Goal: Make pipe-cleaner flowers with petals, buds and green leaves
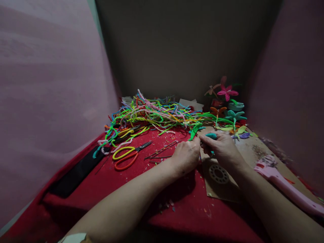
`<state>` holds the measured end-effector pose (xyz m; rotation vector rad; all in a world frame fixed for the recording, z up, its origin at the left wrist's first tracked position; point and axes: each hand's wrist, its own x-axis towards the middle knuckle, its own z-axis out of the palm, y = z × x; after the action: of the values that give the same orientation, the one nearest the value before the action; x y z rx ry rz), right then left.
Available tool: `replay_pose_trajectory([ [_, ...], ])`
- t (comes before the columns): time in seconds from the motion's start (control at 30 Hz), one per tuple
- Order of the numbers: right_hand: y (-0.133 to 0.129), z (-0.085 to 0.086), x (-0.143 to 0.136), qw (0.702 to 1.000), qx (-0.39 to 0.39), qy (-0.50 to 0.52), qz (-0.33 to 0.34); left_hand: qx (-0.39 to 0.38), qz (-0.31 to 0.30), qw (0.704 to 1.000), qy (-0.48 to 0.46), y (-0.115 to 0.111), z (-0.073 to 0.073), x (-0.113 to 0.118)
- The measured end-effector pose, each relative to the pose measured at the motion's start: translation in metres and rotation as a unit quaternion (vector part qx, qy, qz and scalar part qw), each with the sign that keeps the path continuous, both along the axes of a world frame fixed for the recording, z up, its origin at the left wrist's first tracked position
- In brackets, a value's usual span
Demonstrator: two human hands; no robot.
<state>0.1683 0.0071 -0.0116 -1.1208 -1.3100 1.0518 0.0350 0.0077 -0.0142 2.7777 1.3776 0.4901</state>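
My left hand [186, 157] is closed, its fingers pinched together. A bright green pipe-cleaner leaf [194, 131] rises from just above its knuckles and seems held there. Fingertip to fingertip with it, my right hand [224, 148] is closed on a teal pipe-cleaner petal [211, 135], which shows between thumb and fingers. More teal peeks out below those fingers, and the exact join between the hands is hidden. Under the right hand lies a tan board [211, 189] with a pale round disc with holes [219, 173] on it.
Scissors [126, 157] with yellow and red handles and thin dark wires [162, 152] lie on the red cloth [101, 209]. Behind is a heap of coloured pipe cleaners [157, 114]. Finished flowers [227, 91] stand back right. A pink tool [280, 180] and black case [76, 172] flank the arms.
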Motion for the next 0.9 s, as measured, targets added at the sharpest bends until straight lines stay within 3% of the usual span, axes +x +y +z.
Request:
replay_pose_trajectory([
  [0.23,0.0,0.002,0.003,1.0,0.01,-0.001,-0.024,-0.014,0.022,0.997,-0.066,0.006,0.0,0.0],
  [0.37,0.0,0.001,0.005,0.999,0.004,0.012,-0.048,-0.018,0.053,0.993,-0.1,0.026,0.006,-0.013],
  [0.5,0.001,0.0,0.005,0.998,-0.001,0.012,-0.064,0.015,0.164,0.986,-0.038,0.066,0.006,-0.049],
  [0.63,0.001,0.001,0.004,0.998,-0.005,0.02,-0.063,0.03,0.227,0.974,-0.001,0.103,-0.005,-0.08],
  [0.73,0.002,0.003,0.003,0.998,-0.008,0.007,-0.063,0.033,0.235,0.971,0.025,0.114,-0.015,-0.086],
  [0.9,0.001,0.004,0.003,0.997,-0.011,0.01,-0.071,0.025,0.242,0.968,0.057,0.113,-0.023,-0.082],
])
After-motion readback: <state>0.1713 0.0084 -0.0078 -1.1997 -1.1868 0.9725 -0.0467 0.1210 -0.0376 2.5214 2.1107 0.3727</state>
